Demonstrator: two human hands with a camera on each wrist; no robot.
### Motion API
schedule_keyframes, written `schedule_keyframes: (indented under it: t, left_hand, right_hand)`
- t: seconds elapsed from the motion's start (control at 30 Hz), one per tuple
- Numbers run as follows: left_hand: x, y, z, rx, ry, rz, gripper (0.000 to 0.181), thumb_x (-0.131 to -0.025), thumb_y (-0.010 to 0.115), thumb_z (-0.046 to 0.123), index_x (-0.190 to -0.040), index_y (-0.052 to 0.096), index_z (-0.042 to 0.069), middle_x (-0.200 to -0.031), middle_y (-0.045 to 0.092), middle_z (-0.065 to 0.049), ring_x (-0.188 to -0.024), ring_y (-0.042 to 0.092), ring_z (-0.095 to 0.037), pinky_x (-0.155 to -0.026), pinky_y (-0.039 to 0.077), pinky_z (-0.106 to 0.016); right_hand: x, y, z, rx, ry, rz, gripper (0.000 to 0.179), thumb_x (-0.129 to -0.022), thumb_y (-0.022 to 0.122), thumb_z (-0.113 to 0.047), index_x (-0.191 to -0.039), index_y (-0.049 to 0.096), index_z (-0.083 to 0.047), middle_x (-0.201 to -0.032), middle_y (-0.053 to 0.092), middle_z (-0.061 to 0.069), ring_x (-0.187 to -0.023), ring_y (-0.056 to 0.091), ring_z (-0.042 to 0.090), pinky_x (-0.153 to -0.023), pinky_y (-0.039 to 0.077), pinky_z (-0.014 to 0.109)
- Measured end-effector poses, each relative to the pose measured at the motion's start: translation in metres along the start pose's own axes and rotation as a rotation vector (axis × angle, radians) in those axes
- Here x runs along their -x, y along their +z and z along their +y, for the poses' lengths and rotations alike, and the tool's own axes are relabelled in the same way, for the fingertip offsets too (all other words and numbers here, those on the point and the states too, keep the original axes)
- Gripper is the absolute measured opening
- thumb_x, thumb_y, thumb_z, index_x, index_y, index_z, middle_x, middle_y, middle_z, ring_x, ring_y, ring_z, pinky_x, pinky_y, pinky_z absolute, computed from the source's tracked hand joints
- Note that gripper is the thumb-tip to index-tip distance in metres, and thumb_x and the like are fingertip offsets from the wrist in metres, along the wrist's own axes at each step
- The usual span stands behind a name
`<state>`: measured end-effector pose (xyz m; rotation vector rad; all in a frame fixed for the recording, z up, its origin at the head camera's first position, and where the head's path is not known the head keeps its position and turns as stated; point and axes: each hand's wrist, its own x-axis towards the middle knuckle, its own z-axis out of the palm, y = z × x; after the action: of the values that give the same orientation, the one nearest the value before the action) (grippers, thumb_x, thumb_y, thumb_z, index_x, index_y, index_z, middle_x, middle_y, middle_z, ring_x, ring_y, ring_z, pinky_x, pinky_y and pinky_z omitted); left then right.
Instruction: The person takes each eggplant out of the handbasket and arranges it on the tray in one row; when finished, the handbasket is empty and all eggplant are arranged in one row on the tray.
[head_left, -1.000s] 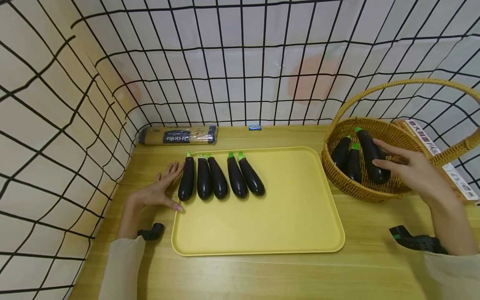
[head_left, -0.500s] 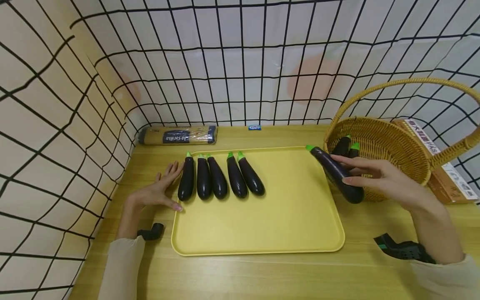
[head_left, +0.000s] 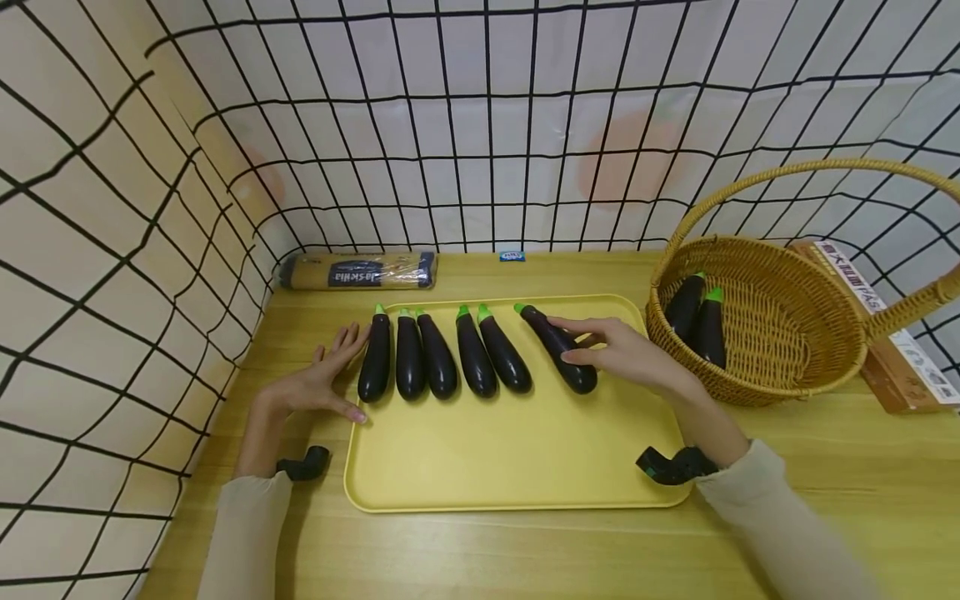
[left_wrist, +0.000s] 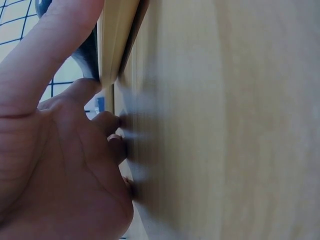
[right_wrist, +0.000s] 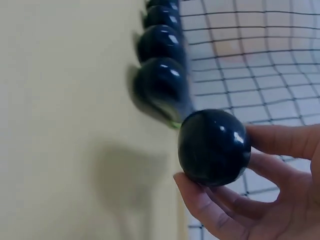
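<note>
My right hand (head_left: pixel 618 350) pinches a dark purple eggplant (head_left: pixel 557 347) with a green stem, held over the right half of the yellow tray (head_left: pixel 517 467). In the right wrist view the held eggplant (right_wrist: pixel 214 147) shows its round end between thumb and fingers, its shadow on the tray. Several more eggplants (head_left: pixel 475 354) lie in a row along the tray's back left, stems pointing away. My left hand (head_left: pixel 315 387) rests with spread fingers at the tray's left edge, beside the leftmost eggplant (head_left: pixel 374 358). Up close in the left wrist view, the left hand (left_wrist: pixel 65 150) touches the tray's side.
To the right stands a wicker basket (head_left: pixel 780 333) with a tall handle; two eggplants (head_left: pixel 708 329) lie in its left side. A brown box (head_left: pixel 903 367) is behind it. A wrapped pasta packet (head_left: pixel 356 271) lies at the back left. Black wire mesh (head_left: pixel 510 125) rises behind and on the left.
My right hand has lifted an eggplant out of the basket and carried it left, over the tray. The left hand has stayed at the tray's edge.
</note>
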<state>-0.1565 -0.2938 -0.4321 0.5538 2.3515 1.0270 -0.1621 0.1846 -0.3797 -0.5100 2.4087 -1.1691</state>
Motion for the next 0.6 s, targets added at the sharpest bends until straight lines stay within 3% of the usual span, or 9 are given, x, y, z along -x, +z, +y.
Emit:
schedule_keyframes:
  t: [0.27, 0.5, 0.6]
  left_hand:
    - [0.000, 0.000, -0.001, -0.018, 0.000, 0.002, 0.140, -0.074, 0.094, 0.030, -0.166, -0.008, 0.010, -0.168, -0.030, -0.022, -0.153, -0.034, -0.043, -0.117, -0.027, -0.071]
    - [0.001, 0.000, -0.001, -0.014, -0.001, 0.003, 0.140, -0.074, 0.095, 0.031, -0.166, -0.009, 0.010, -0.167, -0.031, -0.022, -0.153, -0.034, -0.043, -0.117, -0.027, -0.071]
    - [0.001, 0.000, -0.002, -0.014, 0.001, 0.005, 0.140, -0.074, 0.094, 0.030, -0.166, -0.009, 0.011, -0.168, -0.031, -0.021, -0.153, -0.034, -0.043, -0.117, -0.027, -0.071]
  right_hand:
    - [-0.046, 0.028, 0.005, -0.002, 0.024, -0.008, 0.059, -0.101, 0.066, -0.018, -0.157, 0.047, -0.015, -0.157, 0.050, 0.019, -0.127, 0.064, 0.042, -0.095, 0.056, 0.045]
    - [-0.053, 0.042, 0.002, 0.037, -0.038, 0.020, 0.058, -0.102, 0.065, -0.020, -0.156, 0.046, -0.010, -0.150, 0.056, 0.024, -0.120, 0.067, 0.041, -0.087, 0.056, 0.039]
    - [-0.050, 0.046, 0.001, 0.059, -0.059, 0.016, 0.059, -0.103, 0.062, -0.020, -0.157, 0.043, -0.007, -0.128, 0.065, 0.030, -0.115, 0.067, 0.038, -0.084, 0.053, 0.037]
